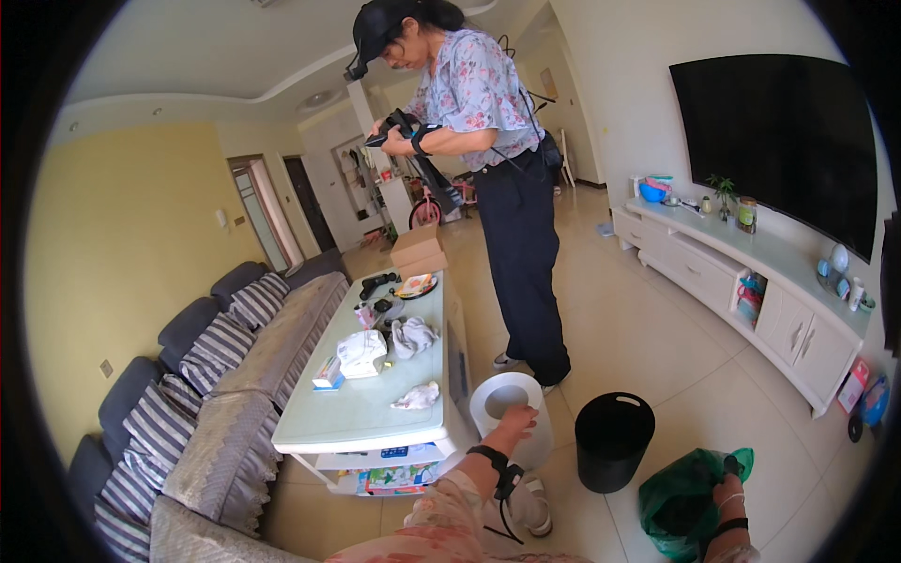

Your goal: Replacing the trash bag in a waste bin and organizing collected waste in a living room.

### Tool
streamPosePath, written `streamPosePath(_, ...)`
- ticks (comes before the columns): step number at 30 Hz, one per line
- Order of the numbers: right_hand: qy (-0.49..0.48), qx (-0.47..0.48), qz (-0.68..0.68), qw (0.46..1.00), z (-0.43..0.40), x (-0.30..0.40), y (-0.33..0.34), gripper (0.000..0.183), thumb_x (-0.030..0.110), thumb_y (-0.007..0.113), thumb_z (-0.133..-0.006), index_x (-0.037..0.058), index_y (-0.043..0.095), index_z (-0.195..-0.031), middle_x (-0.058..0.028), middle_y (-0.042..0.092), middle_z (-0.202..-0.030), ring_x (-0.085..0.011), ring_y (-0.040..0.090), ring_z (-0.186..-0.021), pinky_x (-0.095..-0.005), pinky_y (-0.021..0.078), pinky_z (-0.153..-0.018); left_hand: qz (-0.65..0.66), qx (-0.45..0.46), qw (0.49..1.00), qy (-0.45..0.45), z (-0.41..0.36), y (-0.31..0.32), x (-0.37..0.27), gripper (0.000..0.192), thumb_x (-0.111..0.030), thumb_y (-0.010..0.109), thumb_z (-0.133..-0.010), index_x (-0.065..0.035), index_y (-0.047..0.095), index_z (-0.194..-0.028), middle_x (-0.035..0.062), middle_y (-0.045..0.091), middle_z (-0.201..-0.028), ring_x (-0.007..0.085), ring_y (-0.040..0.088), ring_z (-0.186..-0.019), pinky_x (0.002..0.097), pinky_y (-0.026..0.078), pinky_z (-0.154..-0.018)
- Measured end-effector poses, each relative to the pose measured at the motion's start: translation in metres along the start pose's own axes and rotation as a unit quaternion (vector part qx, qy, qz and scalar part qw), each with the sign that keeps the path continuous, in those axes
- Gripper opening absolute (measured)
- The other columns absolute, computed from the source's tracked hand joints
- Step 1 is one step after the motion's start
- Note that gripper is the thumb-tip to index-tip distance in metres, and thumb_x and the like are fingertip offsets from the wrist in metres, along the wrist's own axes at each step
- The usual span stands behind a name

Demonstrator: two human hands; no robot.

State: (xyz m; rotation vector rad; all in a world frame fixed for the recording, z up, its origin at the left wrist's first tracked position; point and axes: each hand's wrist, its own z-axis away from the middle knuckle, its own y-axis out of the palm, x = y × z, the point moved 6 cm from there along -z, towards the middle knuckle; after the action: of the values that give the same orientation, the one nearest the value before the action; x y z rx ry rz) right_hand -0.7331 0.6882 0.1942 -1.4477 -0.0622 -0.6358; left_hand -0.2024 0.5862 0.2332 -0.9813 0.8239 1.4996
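My left hand (519, 420) is over the near rim of a white waste bin (542, 443) with a round grey opening. Whether its fingers grip the rim or only rest there is hard to make out. At the lower right, my right hand (729, 487) is closed on the upper edge of a green plastic bag (669, 500), which is dark inside. Between the two stands a black waste bin (611, 450) with a handle slot in its raised rim. Both of my wrists carry black straps.
A glass-topped coffee table (331, 419) holds a white tissue pack (362, 352), grey cloth (414, 336) and crumpled white item (417, 396). Another person (517, 246) stands beyond the bins, handling a black device. A sofa (218, 450) lines the left; a TV cabinet (767, 302) lines the right.
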Motion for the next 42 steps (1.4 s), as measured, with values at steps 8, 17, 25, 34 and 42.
streamPosePath(8, -0.013, 0.012, -0.018, 1.0, -0.012, -0.011, 0.012, 0.032, 0.009, 0.049, -0.066, -0.0023, 0.053, -0.095, -0.0245, 0.051, -0.098, -0.0375, 0.047, -0.093, -0.0404, 0.0388, -0.08, 0.046, -0.013, 0.999, 0.005, 0.022, -0.009, -0.017, 0.013, -0.017, 0.054, -0.071, -0.0107, 0.049, -0.082, 0.0009, 0.048, -0.077, 0.0167, 0.053, -0.075, 0.0383, 0.04, -0.063)
streamPosePath(17, -0.032, -0.006, -0.016, 0.999, -0.024, -0.025, 0.031, 0.023, 0.008, 0.049, -0.064, -0.004, 0.055, -0.082, -0.0256, 0.052, -0.088, -0.039, 0.048, -0.087, -0.0413, 0.0394, -0.076, 0.064, 0.02, 0.996, -0.054, 0.013, -0.008, 0.008, 0.013, -0.014, 0.053, -0.071, -0.0101, 0.049, -0.083, 0.0032, 0.051, -0.074, 0.0185, 0.054, -0.072, 0.0403, 0.041, -0.065)
streamPosePath(25, -0.048, -0.026, 0.003, 0.999, -0.015, -0.013, 0.019, 0.019, 0.008, 0.05, -0.065, -0.0036, 0.055, -0.079, -0.0242, 0.055, -0.08, -0.0371, 0.052, -0.081, -0.039, 0.0412, -0.073, 0.095, 0.043, 0.991, -0.081, 0.006, 0.0, 0.023, 0.018, -0.015, 0.053, -0.073, -0.0092, 0.047, -0.089, 0.005, 0.052, -0.083, 0.02, 0.055, -0.076, 0.0415, 0.041, -0.067)
streamPosePath(34, -0.012, -0.026, -0.033, 0.999, -0.025, -0.021, 0.028, 0.019, 0.006, 0.05, -0.065, -0.0039, 0.055, -0.08, -0.0237, 0.055, -0.082, -0.036, 0.052, -0.082, -0.0388, 0.0408, -0.074, 0.149, 0.031, 0.986, -0.076, -0.001, -0.018, 0.036, 0.021, -0.015, 0.052, -0.075, -0.0089, 0.045, -0.093, 0.0073, 0.052, -0.087, 0.0217, 0.054, -0.08, 0.0392, 0.042, -0.066)
streamPosePath(42, -0.002, 0.031, 0.011, 0.999, -0.007, -0.002, 0.016, 0.022, 0.008, 0.049, -0.067, -0.0038, 0.054, -0.085, -0.0235, 0.054, -0.09, -0.0345, 0.05, -0.09, -0.0376, 0.0402, -0.078, 0.165, 0.042, 0.983, -0.072, 0.001, -0.02, 0.035, 0.019, -0.014, 0.051, -0.075, -0.0084, 0.047, -0.092, 0.0067, 0.053, -0.085, 0.0224, 0.054, -0.081, 0.0403, 0.042, -0.067)
